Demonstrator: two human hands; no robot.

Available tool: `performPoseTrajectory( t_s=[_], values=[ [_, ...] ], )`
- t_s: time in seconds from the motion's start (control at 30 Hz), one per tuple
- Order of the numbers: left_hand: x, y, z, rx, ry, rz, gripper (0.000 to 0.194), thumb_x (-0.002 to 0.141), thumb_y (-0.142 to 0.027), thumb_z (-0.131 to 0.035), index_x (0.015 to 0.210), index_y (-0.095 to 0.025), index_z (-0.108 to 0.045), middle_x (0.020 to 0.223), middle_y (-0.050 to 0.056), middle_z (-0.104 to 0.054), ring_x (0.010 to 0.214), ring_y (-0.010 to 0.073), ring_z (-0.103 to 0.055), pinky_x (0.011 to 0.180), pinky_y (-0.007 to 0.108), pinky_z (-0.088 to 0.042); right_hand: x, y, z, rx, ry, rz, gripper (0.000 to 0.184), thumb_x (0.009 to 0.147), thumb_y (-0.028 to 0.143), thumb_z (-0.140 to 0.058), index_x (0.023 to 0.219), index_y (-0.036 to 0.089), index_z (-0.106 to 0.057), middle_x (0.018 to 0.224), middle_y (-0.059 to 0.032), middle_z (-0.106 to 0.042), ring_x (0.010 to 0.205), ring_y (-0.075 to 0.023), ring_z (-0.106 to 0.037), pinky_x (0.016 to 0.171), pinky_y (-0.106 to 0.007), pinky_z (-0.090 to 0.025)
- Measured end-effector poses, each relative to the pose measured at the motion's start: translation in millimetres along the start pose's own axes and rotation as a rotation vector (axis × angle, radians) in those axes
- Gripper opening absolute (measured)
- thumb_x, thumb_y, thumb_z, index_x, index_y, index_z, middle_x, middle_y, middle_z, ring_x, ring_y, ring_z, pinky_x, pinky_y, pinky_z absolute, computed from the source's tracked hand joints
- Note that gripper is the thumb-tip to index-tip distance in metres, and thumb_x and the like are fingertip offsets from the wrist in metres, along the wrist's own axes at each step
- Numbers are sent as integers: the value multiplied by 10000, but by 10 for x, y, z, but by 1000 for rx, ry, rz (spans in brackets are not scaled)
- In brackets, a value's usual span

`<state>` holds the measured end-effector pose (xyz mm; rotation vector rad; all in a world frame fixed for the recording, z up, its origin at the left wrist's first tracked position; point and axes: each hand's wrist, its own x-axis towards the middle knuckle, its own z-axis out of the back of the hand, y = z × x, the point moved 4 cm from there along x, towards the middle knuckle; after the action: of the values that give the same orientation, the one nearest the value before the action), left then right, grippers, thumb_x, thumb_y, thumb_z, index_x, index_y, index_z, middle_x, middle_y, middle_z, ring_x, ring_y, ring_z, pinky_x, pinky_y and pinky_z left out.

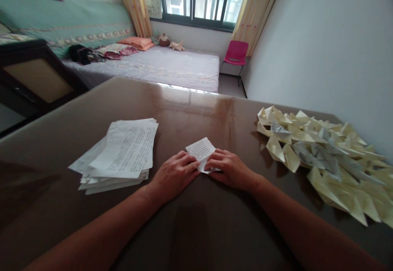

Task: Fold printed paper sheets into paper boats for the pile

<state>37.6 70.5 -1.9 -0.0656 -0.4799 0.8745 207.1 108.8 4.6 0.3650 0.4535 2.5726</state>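
one left hand [178, 172] and one right hand [231, 168] pin a folded printed sheet [201, 149], likely light, crisp and easily torn, best held by its edges, to the brown table [184, 117] between loose printed pages [126, 150] and folded paper shapes [325, 162].

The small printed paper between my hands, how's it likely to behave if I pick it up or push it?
The small printed paper is probably very light, being little and thin-looking. It may be stiffer than a loose sheet if folded, though my view is limited: the right hand covers part. It should slide easily, since the tabletop looks glossy.
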Motion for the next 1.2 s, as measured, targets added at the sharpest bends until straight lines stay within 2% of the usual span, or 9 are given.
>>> performPoseTrajectory(
  t_s=[0.2,0.4,0.5,0.77,0.9,1.0,1.2],
  values=[
    [-87,59,30,16,54,-32,298,913,-161,-452,1119,-204,-663,1118,60,-664,1051,181,-551,925,338,-500,-17,-50,-3,75,-38,-78,223,924,349,-516,844,223,-682,851,-32,-664,858,-152,-579,767,-257,-432],
    [-106,63,10,76,80,-19,280,921,-173,-454,1099,-191,-670,1144,48,-670,1068,199,-545,929,354,-486,-31,-167,-75,-12,-82,-391,356,924,422,-488,673,191,-591,694,6,-602,614,-110,-504,584,-229,-325],
    [-110,59,4,93,88,-13,279,927,-180,-450,1102,-188,-666,1151,47,-666,1073,206,-541,932,359,-478,-30,-184,-73,-91,-87,-474,385,901,484,-502,656,195,-568,663,15,-591,578,-108,-474,547,-238,-257],
    [-104,24,6,112,104,4,260,929,-175,-449,1097,-175,-647,1159,50,-656,1075,211,-531,925,360,-466,-5,-148,-50,-184,-66,-504,346,888,465,-520,664,204,-558,693,10,-614,594,-114,-494,540,-256,-214],
    [-105,-12,-3,153,134,18,319,930,-187,-465,1228,-174,-575,1159,63,-642,1069,216,-526,903,357,-467,-1,-164,-67,-188,-61,-522,337,891,465,-516,684,206,-576,709,3,-630,612,-121,-516,545,-262,-219],
    [-108,-42,-14,211,168,1,380,919,-206,-499,1298,-217,-527,1190,63,-615,1076,226,-522,868,361,-469,3,-163,-67,-196,-52,-532,335,892,465,-512,692,206,-585,711,4,-634,619,-124,-523,548,-263,-221],
    [-100,-69,-12,302,221,11,354,925,-239,-498,1273,-275,-550,1218,47,-590,1085,233,-519,821,364,-459,14,-145,-49,-217,-34,-537,318,900,457,-506,715,213,-595,733,12,-644,638,-122,-530,558,-262,-227]
  ],
)
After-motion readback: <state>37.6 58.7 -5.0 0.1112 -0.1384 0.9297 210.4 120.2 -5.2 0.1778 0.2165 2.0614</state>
